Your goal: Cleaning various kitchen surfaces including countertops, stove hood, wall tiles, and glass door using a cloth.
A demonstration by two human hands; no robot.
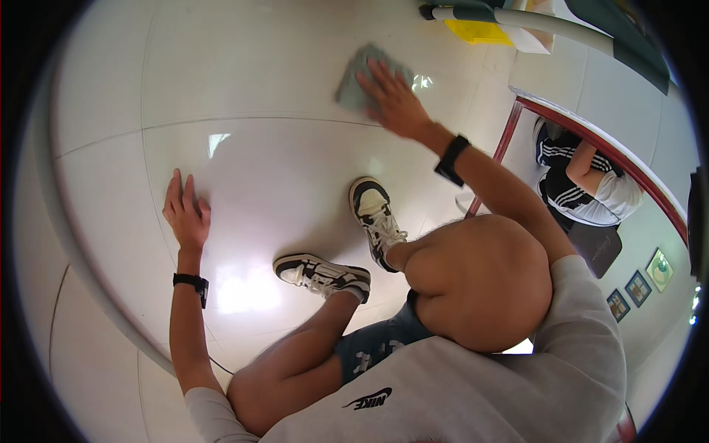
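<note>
My right hand (396,102) lies spread over a grey-green cloth (354,83), pressing it against a glossy pale tiled surface (249,72) at the upper middle. The hand and cloth are slightly blurred. My left hand (187,213) is at the left over the same tiles, fingers apart, with nothing in it. Whether its fingertips touch the tiles I cannot tell. Both wrists wear black bands. Below and between the hands are my two black-and-white sneakers (382,227), with my bent knees close behind them.
At the right stands a red-framed mirror (507,135) showing a seated person in a white shirt and small framed pictures. A tubular frame with dark green fabric (637,58) and a yellow item (479,32) are at the upper right. A thin cable (220,365) runs near my left knee.
</note>
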